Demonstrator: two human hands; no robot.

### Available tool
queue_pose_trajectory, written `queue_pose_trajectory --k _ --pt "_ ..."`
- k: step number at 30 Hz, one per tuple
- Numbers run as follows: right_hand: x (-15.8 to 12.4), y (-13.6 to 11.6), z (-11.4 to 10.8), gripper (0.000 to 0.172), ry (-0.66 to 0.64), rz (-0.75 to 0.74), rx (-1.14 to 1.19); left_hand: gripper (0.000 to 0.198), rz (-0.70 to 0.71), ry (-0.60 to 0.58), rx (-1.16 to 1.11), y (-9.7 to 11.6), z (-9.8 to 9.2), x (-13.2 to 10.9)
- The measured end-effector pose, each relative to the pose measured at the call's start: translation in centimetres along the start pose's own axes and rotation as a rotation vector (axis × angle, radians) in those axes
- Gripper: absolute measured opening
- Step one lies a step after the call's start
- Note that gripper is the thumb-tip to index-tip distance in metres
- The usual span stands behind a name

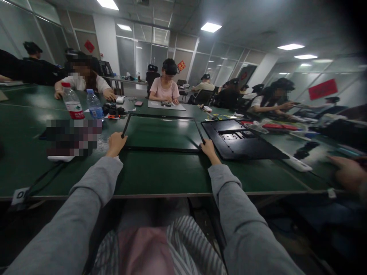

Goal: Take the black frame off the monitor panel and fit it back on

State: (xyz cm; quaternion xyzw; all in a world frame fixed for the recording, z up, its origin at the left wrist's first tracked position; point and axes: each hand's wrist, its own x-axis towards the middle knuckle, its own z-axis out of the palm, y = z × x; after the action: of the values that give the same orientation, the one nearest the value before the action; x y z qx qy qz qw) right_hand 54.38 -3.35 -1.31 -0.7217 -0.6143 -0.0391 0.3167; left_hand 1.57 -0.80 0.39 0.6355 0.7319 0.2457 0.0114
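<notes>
A thin black rectangular frame [160, 149] is held over the green table [169, 172], and the tabletop shows through its opening. My left hand [116, 144] is closed round its left side. At the opposite side, the fingers of my right hand [209, 148] grip the frame near its lower right corner. Just right of my right hand lies a black flat panel [246, 147] with a cut-out showing parts inside. Whether the frame's far edge touches the table cannot be made out.
Two bottles, one red-capped [73, 103] and one blue-capped [95, 106], stand at the left beside dark items. A white power strip [298, 163] lies right of the panel. Another person's hand [348, 172] reaches in at the far right. People sit across the table.
</notes>
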Motion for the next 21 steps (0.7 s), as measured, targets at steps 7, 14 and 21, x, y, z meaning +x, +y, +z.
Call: queue_pose_trajectory --k 7,14,21 --pt "0.4 0.3 0.1 0.022 -0.122 0.127 -0.024 0.042 -0.015 -0.070 -0.013 -0.2 0.2 0.2" --pt "0.4 0.1 -0.3 0.019 -0.165 0.134 -0.073 0.040 -0.011 -0.092 0.019 -0.5 0.4 0.6" --pt "0.1 -0.7 -0.9 0.028 -0.204 0.081 -0.173 0.043 -0.024 -0.121 -0.005 -0.8 0.6 0.8"
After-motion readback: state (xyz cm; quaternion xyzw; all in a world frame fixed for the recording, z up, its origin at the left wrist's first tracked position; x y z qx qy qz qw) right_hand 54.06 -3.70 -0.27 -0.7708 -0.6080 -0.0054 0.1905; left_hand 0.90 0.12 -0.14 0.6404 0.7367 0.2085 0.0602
